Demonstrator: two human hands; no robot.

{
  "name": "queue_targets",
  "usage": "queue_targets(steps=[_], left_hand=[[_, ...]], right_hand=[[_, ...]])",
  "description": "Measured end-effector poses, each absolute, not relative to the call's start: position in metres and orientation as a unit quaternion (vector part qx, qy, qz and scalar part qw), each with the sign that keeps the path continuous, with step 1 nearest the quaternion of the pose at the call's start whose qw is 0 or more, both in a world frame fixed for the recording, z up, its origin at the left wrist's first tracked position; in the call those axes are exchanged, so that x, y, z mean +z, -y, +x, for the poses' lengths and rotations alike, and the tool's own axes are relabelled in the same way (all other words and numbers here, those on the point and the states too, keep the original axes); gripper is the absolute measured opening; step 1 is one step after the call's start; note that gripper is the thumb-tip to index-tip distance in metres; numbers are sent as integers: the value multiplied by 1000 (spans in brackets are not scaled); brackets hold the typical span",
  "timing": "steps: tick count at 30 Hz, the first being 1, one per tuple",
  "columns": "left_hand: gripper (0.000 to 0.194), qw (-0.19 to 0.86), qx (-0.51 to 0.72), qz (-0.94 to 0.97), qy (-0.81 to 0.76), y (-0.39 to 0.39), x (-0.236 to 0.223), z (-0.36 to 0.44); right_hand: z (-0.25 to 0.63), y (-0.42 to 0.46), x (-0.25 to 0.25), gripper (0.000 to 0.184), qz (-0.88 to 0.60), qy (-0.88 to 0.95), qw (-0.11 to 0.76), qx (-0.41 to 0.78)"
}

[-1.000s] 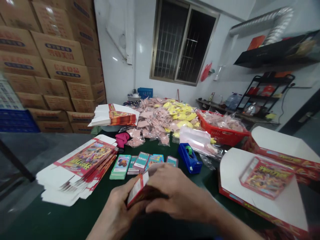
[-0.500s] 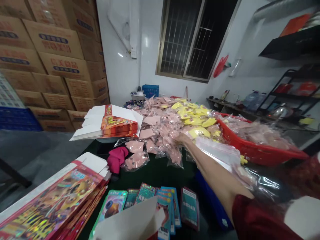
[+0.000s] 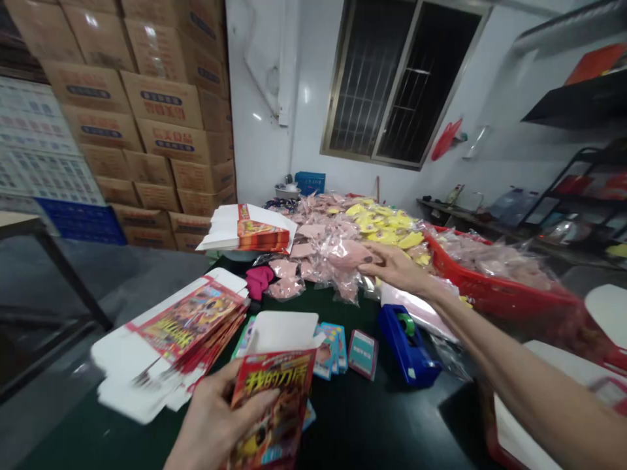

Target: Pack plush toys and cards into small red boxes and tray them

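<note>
My left hand (image 3: pixel 220 408) is closed around a red printed carton (image 3: pixel 274 405) at the bottom middle, its white top flap (image 3: pixel 284 329) standing open. Out over the heap, my right hand (image 3: pixel 392 266) pinches a pink toy in a clear bag (image 3: pixel 347 253) between thumb and fingers. Beneath it spreads a pile of similar bagged pink pieces (image 3: pixel 313 228), with yellow ones (image 3: pixel 385 222) behind. Picture cards (image 3: pixel 333 349) lie partly hidden behind the carton, and a small stack of teal cards (image 3: pixel 363 352) sits to their right.
Flattened red cartons (image 3: pixel 196 326) are stacked at left, with another carton stack (image 3: pixel 259 235) farther back. A blue tape dispenser (image 3: pixel 409 346) stands right of the cards. A red basket (image 3: pixel 490 290) of bagged pink pieces is at right. Brown boxes (image 3: pixel 166 104) rise along the wall.
My left hand and the carton's printed front have come into view. My right hand now lifts a bagged pink toy from the pile. The view has shifted left.
</note>
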State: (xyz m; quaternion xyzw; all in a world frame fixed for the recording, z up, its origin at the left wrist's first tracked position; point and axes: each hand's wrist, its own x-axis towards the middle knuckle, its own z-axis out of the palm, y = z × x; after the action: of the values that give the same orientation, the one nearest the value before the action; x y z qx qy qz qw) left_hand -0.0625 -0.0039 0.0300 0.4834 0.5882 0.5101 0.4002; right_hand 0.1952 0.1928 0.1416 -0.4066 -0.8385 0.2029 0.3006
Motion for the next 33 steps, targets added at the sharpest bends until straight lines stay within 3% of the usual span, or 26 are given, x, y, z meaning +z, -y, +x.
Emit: queue_targets(steps=[5, 9, 13, 19, 21, 23, 25, 30, 33], left_hand=[[30, 502, 487, 516, -496, 9, 40, -47], [31, 527, 494, 514, -462, 15, 40, -33], [32, 525, 464, 552, -453, 13, 48, -22], [29, 532, 453, 582, -417, 3, 49, -11], [27, 542, 479, 549, -418, 4, 42, -13], [27, 524, 511, 522, -438, 6, 34, -16], [28, 490, 529, 517, -461, 11, 29, -19], [22, 429, 532, 547, -483, 25, 25, -18], [18, 364, 545, 566, -500, 33, 23, -14]], right_hand=[[198, -113, 177, 31, -265, 919, 199, 213], [197, -84, 180, 20, -207, 969, 94, 96], [191, -64, 176, 18, -199, 974, 71, -79], [157, -43, 183, 12, -160, 978, 31, -128], [150, -41, 187, 6, -226, 957, 69, -169], [150, -39, 185, 22, -292, 922, 149, -205], [153, -36, 174, 26, -300, 910, 211, -192], [146, -21, 115, 18, -185, 966, 179, -20], [135, -3, 90, 29, -227, 953, 198, 21]])
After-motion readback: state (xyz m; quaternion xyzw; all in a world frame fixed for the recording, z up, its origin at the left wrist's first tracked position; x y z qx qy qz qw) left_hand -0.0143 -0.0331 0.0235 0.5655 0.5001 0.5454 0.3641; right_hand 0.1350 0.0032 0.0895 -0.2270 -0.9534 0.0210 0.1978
